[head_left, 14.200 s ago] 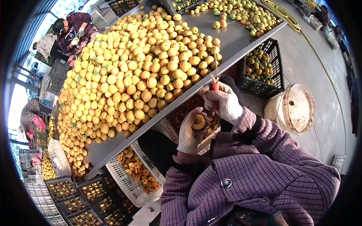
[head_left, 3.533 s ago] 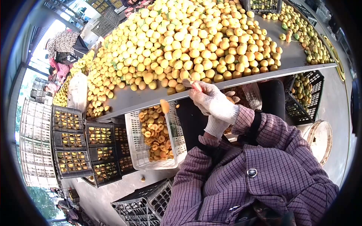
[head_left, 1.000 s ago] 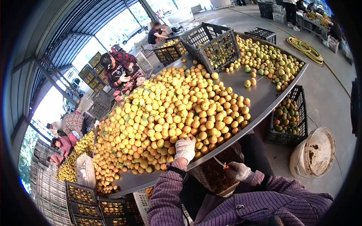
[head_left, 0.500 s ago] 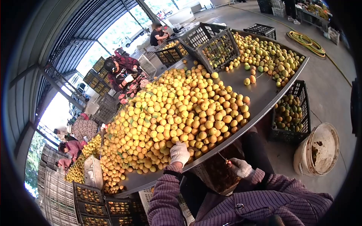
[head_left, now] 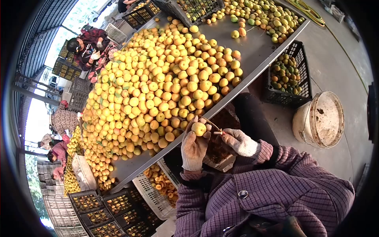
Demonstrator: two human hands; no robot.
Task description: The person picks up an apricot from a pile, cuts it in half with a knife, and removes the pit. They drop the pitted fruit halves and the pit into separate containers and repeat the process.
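My left hand (head_left: 194,147), in a soiled work glove, has its fingers curled round a small yellow peach (head_left: 199,129) at the front edge of the metal table (head_left: 258,71). Facing it, my gloved right hand (head_left: 239,142) grips a thin tool (head_left: 216,128) with a slender curved metal shaft and a small reddish end by the fingers. The shaft's tip reaches the top of the fruit. Behind both hands, a large heap of yellow peaches (head_left: 158,91) covers much of the table.
Below my hands stands a stained container (head_left: 227,164). To the left, a white crate (head_left: 148,189) holds cut orange fruit halves. A black crate (head_left: 304,79) of greenish fruit and a white bucket (head_left: 302,124) stand at right. Another person (head_left: 89,51) works across the table.
My left hand has come back from the heap with a peach. My right hand has raised the tool to it. The view has shifted, so the table sits further up and left.
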